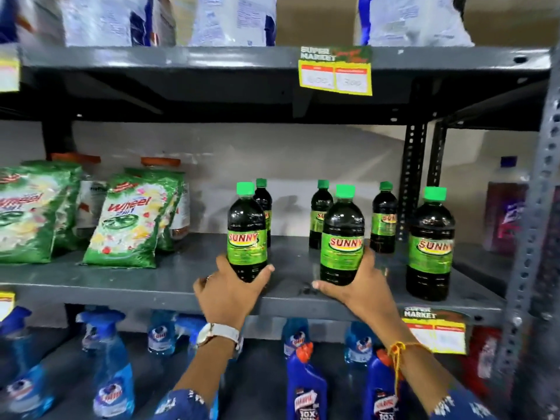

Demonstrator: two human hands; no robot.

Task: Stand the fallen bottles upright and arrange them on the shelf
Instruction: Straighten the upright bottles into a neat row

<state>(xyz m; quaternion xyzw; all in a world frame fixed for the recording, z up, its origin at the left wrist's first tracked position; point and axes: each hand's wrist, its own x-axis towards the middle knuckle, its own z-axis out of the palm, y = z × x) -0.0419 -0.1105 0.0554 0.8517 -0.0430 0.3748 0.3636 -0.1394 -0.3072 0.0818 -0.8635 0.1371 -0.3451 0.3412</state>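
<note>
Bottles (pixel 247 234) upright, caps up

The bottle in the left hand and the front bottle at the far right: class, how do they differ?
The left-hand bottle is gripped at its base by the left hand; the far-right bottle stands free, untouched. The left-hand bottle shows its whole SUNNY label; the far-right bottle's label is turned partly away. Both are upright, dark, green-capped.

Left hand (pixel 228 294) and right hand (pixel 360 287) each grip an upright dark green-capped plastic bottle (pixel 247 234) (pixel 342 237) on the grey metal shelf (pixel 151 277); four similar bottles stand nearby.
</note>
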